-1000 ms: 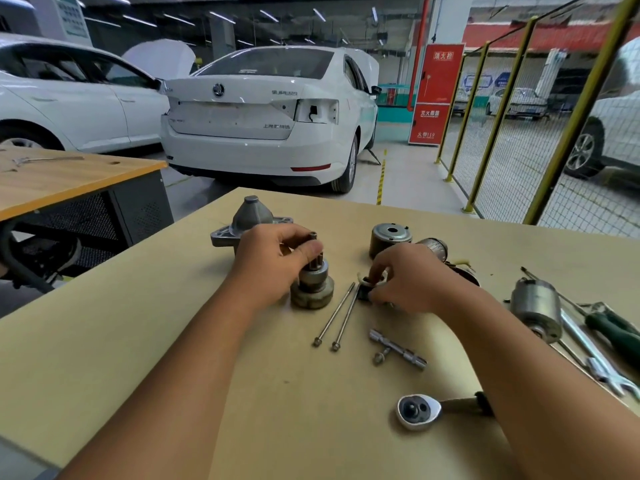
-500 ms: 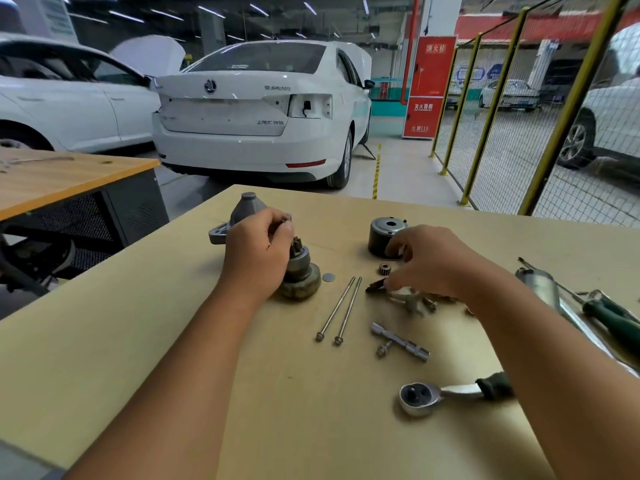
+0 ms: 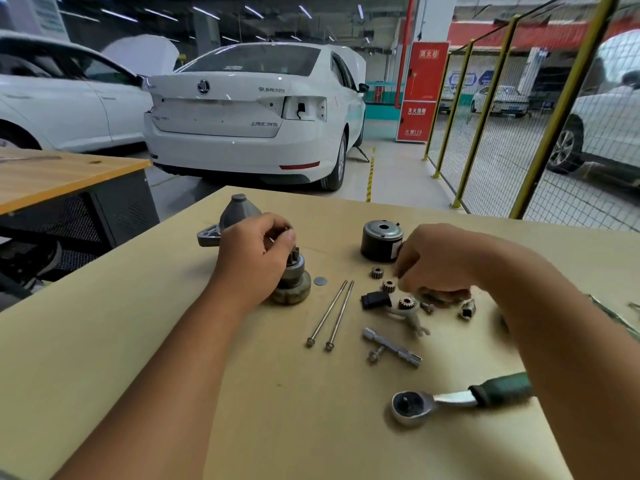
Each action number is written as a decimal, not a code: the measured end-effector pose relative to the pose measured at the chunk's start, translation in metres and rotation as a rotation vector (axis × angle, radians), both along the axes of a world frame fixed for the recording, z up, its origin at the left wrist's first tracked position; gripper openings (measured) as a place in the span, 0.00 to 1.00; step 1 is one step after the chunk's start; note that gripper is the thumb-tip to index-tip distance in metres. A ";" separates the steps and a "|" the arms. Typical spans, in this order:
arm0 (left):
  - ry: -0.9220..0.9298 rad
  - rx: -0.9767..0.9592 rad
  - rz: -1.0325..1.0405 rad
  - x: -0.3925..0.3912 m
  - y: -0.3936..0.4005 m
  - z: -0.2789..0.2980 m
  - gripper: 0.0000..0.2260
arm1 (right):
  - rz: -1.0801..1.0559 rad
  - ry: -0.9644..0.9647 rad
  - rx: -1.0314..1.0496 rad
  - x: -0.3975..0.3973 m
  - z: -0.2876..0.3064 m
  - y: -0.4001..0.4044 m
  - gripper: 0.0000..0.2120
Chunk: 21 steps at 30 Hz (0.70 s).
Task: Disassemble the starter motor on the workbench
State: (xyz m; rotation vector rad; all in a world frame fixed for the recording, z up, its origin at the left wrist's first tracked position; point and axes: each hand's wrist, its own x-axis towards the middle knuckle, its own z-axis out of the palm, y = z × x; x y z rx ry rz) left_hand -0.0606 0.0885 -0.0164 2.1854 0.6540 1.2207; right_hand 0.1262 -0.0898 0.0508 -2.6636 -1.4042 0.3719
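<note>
Left hand (image 3: 254,261) grips drive gear (image 3: 294,278) | upright on workbench (image 3: 173,341)

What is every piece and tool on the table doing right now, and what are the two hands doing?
Left hand: grips the drive gear.
Drive gear: upright on the table.
Right hand: fingers curled over small parts; grip unclear.
Three pinions: loose, apart.
Two long bolts: lying side by side.
Black can: upright, hole on top.
Nose housing: standing behind the left hand.
Ratchet: lying flat, unheld.
Extension bar: lying flat.
</note>
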 end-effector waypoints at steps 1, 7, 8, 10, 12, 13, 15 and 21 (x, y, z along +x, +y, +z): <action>0.007 -0.009 0.003 -0.001 0.000 0.000 0.05 | 0.003 -0.004 0.041 -0.002 0.009 -0.004 0.04; -0.021 -0.088 -0.022 -0.001 -0.002 0.004 0.04 | 0.161 0.090 -0.300 -0.044 0.003 -0.004 0.19; -0.022 -0.108 -0.063 -0.001 -0.002 0.003 0.07 | 0.164 0.100 -0.352 -0.048 -0.005 -0.001 0.21; -0.001 -0.137 -0.137 -0.001 -0.001 0.002 0.09 | 0.161 0.095 -0.352 -0.048 -0.013 0.002 0.22; 0.005 -0.154 -0.181 0.000 0.001 0.001 0.06 | 0.140 0.062 -0.315 -0.044 -0.012 0.000 0.22; -0.006 -0.160 -0.192 0.000 0.001 -0.001 0.03 | 0.127 0.060 -0.286 -0.042 -0.011 -0.003 0.22; -0.015 -0.154 -0.186 -0.001 -0.005 0.001 0.05 | 0.101 0.104 -0.194 -0.038 -0.011 -0.013 0.20; -0.205 -0.245 -0.125 -0.004 -0.019 0.017 0.06 | -0.045 0.238 0.254 -0.036 -0.014 -0.076 0.10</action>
